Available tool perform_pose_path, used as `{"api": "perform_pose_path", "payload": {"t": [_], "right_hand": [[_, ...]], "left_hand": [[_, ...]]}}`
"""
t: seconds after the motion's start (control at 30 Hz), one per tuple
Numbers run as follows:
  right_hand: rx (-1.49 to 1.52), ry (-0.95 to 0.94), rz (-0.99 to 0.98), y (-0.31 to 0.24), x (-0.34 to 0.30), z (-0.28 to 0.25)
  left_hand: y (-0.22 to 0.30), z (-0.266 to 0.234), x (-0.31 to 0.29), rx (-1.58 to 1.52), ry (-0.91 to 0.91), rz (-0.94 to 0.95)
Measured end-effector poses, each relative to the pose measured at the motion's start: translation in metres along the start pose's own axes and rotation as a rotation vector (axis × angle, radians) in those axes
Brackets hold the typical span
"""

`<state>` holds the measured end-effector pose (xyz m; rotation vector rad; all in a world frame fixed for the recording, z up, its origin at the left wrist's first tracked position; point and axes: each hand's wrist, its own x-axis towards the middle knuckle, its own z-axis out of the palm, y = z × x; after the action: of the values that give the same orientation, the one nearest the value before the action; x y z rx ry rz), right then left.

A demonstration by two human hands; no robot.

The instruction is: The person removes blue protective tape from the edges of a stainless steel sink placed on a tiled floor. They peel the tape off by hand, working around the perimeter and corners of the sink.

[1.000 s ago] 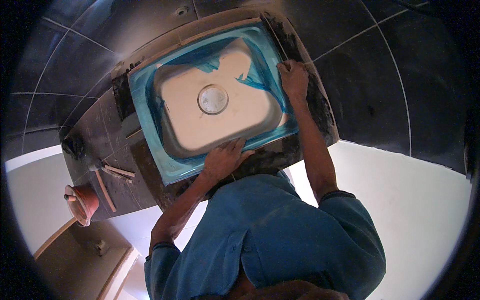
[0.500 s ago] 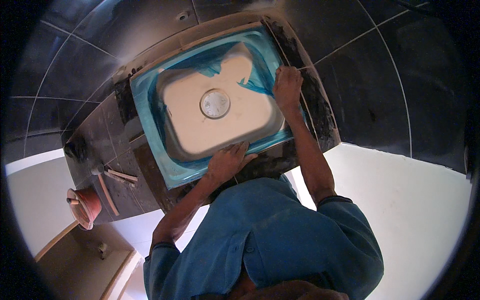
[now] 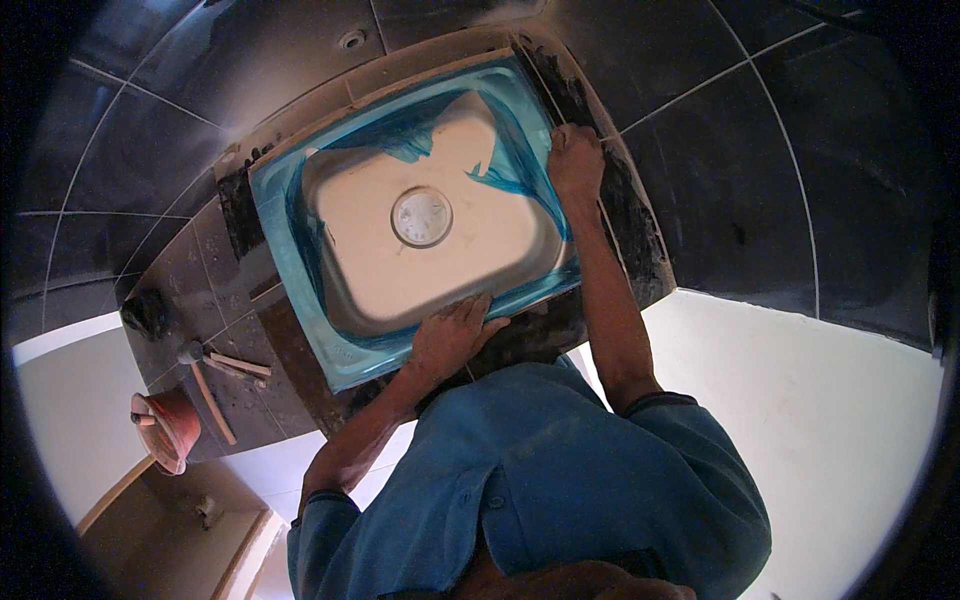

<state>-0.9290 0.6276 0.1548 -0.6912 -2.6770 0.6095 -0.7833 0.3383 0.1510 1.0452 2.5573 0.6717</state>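
A rectangular sink (image 3: 375,285) with a pale basin sits in the dark countertop, turned at an angle. Torn blue protective film (image 3: 525,188) covers its rim and parts of the inner walls. A round drain cover (image 3: 422,217) shows in the basin floor. My left hand (image 3: 450,335) lies on the near rim, fingers stretched toward the basin and thumb apart. At the right rim is my right hand (image 3: 577,165), its fingers curled closed. What lies inside those fingers is hidden.
On the tiled counter to the left lie a hammer (image 3: 208,395) and several wooden-looking sticks (image 3: 240,368). A reddish bucket (image 3: 172,425) stands near the counter's left front edge. Dark tiled walls (image 3: 740,190) rise behind and to the right. A round wall fitting (image 3: 351,40) shows at the back.
The whole view has shifted slightly. Against the sink, my right hand has moved a little farther along the right rim. My left hand stays on the near rim.
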Motion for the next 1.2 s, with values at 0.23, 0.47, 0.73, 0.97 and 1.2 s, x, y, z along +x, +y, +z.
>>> {"api": "perform_pose_path", "payload": {"t": [0.23,0.47,0.73,0.97,1.2], "right_hand": [[-0.045,0.237,-0.233,0.013,0.002,0.022],[-0.009,0.278,-0.365,0.015,-0.015,0.026],[0.259,0.125,-0.071,0.027,0.009,0.005],[0.323,-0.096,0.099,0.014,0.006,-0.012],[0.089,-0.113,0.205,-0.007,0.012,-0.009]], "left_hand": [[-0.002,-0.026,0.018,-0.059,-0.062,0.014],[-0.038,-0.093,0.202,-0.021,0.438,0.235],[-0.058,-0.091,0.368,0.469,0.108,0.606],[-0.096,-0.066,0.400,0.367,0.086,0.818],[-0.070,-0.100,0.417,0.346,-0.302,0.754]]}}
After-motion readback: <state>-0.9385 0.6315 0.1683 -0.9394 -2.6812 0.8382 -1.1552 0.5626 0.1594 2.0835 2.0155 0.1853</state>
